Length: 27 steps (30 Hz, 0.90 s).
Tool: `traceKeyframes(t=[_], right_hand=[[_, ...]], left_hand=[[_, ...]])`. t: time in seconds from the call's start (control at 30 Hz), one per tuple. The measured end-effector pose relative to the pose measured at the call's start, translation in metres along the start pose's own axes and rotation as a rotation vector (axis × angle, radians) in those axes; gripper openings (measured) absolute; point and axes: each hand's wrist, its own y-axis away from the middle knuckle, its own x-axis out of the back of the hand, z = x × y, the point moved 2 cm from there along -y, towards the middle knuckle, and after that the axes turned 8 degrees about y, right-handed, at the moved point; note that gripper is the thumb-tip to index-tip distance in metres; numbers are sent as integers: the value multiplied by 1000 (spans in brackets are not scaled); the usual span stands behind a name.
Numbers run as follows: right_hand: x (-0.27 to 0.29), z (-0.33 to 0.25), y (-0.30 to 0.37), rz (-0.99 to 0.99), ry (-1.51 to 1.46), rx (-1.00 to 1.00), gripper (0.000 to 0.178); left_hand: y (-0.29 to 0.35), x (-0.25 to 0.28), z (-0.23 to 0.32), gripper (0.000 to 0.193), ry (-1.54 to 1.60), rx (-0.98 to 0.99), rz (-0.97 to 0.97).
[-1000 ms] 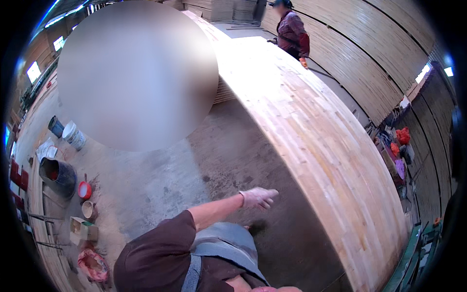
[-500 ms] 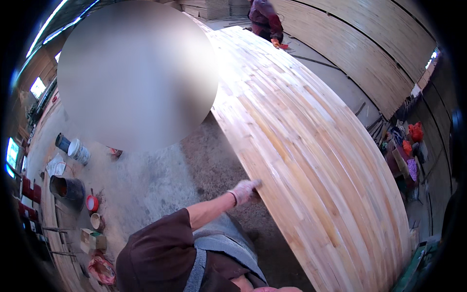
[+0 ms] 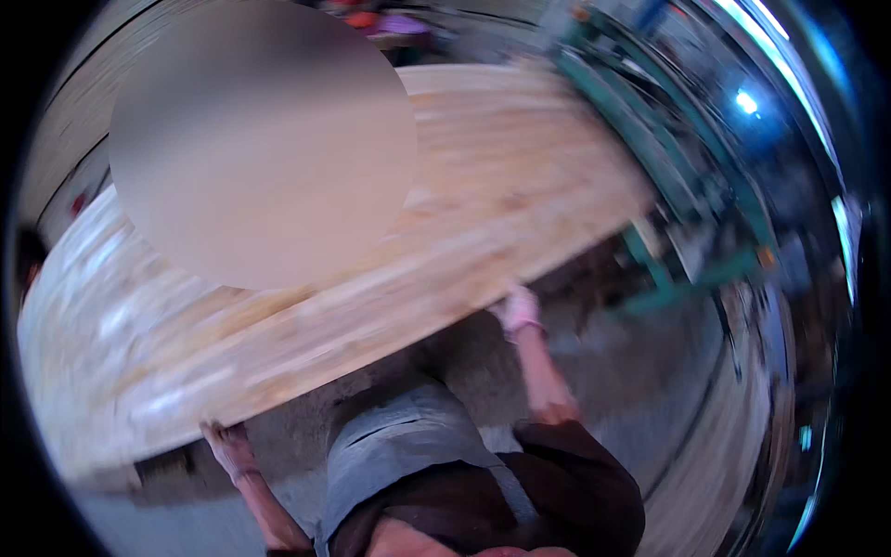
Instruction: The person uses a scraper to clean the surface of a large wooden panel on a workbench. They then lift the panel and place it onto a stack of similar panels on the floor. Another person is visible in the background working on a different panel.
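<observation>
Both hands grip the near edge of a large pale laminated wooden panel — left hand and right hand closed on it, blurred.

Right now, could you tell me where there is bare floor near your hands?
Bare floor lies between the wooden panel edge and the green machine frame, beside the right hand. By the left hand, the panel crowds in overhead.
</observation>
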Motion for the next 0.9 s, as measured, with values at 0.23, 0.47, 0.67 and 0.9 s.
traceKeyframes(t=[0.23,0.47,0.67,0.9], right_hand=[[-97,103,121,-96,291,-256,33],[-4,26,54,-312,93,-303,48],[183,-120,-121,323,5,-102,67],[176,-129,-170,241,47,3,63]], left_hand=[[50,-76,-163,50,-87,446,-72],[-11,0,-99,51,-29,249,175],[-44,38,-83,47,202,88,226],[38,-69,-211,50,-45,271,171]])
